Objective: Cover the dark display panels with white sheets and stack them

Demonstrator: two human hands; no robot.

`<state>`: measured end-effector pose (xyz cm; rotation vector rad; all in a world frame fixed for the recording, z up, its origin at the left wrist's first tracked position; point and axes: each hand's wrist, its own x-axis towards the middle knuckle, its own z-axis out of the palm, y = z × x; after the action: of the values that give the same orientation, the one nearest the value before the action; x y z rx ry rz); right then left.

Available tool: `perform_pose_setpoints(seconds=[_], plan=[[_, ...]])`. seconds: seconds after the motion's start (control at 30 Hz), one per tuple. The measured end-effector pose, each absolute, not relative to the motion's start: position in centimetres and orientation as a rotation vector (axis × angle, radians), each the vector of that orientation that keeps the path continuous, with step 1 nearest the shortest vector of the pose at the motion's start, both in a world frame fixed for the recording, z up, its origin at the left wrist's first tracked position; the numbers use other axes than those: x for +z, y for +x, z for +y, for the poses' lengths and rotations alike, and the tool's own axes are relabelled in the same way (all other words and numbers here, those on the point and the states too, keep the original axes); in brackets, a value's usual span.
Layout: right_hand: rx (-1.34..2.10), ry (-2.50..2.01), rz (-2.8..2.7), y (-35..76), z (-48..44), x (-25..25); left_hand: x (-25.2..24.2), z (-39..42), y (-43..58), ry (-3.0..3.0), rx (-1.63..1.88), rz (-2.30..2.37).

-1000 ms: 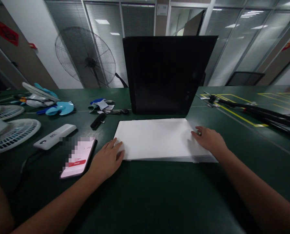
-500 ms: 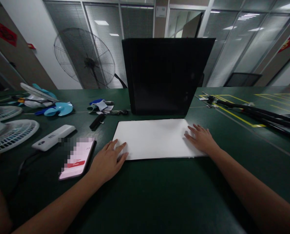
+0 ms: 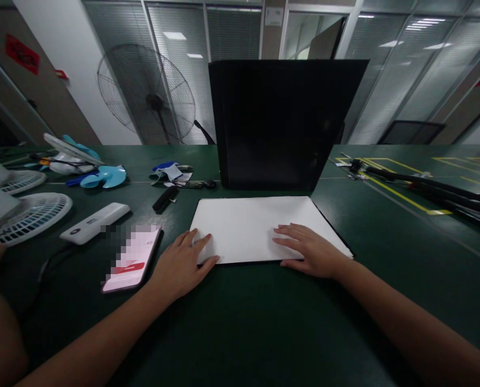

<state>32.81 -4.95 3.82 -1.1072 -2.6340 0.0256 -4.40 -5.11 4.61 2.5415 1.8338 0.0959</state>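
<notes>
sheet (image 3: 256,226): white paper, smooth, matt
table (image 3: 240,322): green, matt
board (image 3: 280,123): black, matt
phone (image 3: 131,258): glossy glass

The person's left hand (image 3: 179,266) and right hand (image 3: 310,250) are showing bare, uncovered down to the wrist. The left forearm (image 3: 98,344) and right forearm (image 3: 409,317) are likewise showing bare all the way to the view's lower edge, where they are being cut off; dim light is blurring finer detail on both.
</notes>
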Motion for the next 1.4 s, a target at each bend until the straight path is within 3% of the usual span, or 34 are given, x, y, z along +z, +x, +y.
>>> perform_pose_setpoints(seconds=[0.2, 0.57, 0.8, 0.97, 1.4], plan=[[-0.404, -0.68, -2.607, 32.8, -5.1, 3.8, 4.1, -4.8, -4.8, 2.576, 0.134, 1.804], [-0.817, -0.27, -2.607, 31.7, -6.5, 4.8, 3.9, -5.0, -5.3, 2.584, 0.176, 1.751], [-0.899, -0.327, -2.522, 31.8, -6.8, 5.4, 4.3, -5.7, -4.8, 2.934, 0.58, 1.667], [-0.905, -0.328, -2.515, 31.9, -6.7, 5.9, 4.7, -6.0, -3.9, 3.034, 0.679, 1.37], [-0.817, -0.318, -2.492, 32.6, -6.5, 6.1, 4.2, -5.6, -4.1, 3.174, 1.082, 1.155]])
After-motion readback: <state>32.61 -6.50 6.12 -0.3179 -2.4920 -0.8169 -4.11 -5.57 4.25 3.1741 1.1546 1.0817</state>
